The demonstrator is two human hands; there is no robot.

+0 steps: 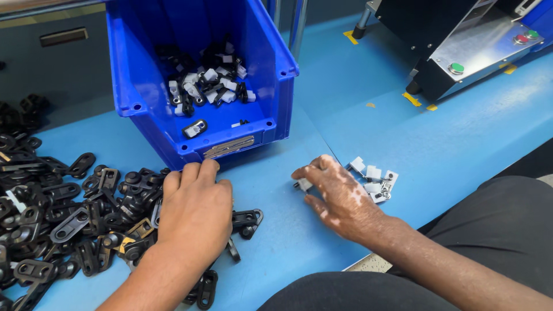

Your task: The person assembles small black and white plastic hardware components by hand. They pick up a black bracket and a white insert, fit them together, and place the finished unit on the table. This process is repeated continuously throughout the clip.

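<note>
I am resting my left hand [194, 210] palm-down on the black parts [86, 213] heaped on the blue desk [461, 144]. The fingers of this hand are lying loosely curled and close together over the heap, with the tips pointing toward the front lip of the blue bin [265, 63]. Whether they are gripping any part under the palm, I cannot tell. Black parts are showing on both sides of the hand: most of the heap is spreading out to its left, and a few pieces are lying just to its right and below the wrist.

I am holding my right hand [340, 201] low over the desk, well apart from the left. Its fingers [302, 173] are bent and pointing left, and the tips are touching a small white clip [303, 185] lying on the desk. The pictures are not showing whether the clip is pinched or only touched. More white clips [374, 179] are lying in a small cluster just beyond the knuckles, to the right of the hand.

The bin is standing tilted on the desk between and beyond both hands, holding assembled black-and-white pieces [204, 83]. A black machine [455, 46] with green and red buttons is standing at the far right of the desk.
</note>
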